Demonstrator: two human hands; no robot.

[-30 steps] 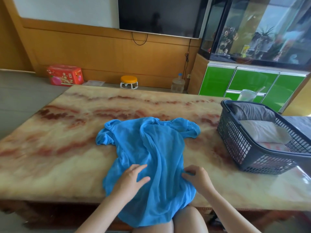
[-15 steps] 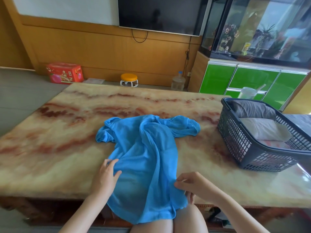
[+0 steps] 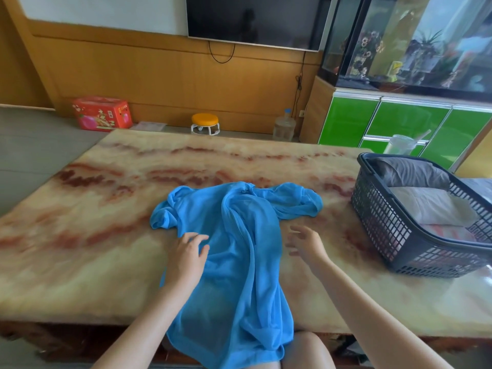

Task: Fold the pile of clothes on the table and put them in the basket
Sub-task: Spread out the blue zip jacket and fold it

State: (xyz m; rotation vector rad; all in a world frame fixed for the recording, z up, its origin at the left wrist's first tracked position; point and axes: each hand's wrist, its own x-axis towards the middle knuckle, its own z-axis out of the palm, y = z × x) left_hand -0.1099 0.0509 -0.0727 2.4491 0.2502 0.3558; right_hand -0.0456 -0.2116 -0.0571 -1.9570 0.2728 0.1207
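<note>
A thin blue shirt (image 3: 239,243) lies crumpled on the marble table (image 3: 80,235), its hem hanging over the near edge onto my lap. My left hand (image 3: 186,258) rests flat on the shirt's left side with fingers spread. My right hand (image 3: 306,243) hovers open just right of the shirt, above the bare table, holding nothing. A dark plastic basket (image 3: 394,241) stands at the table's right end with folded grey and white clothes inside.
Behind the table are a wood-panelled wall, a TV, a red box (image 3: 102,113), a small orange stool (image 3: 205,123) and a water jug (image 3: 284,127) on the floor. A green cabinet with a fish tank stands at the right, behind the basket.
My right hand let go of the shirt's right edge and moved up and right, now open. My left hand slid forward along the shirt's left side.
</note>
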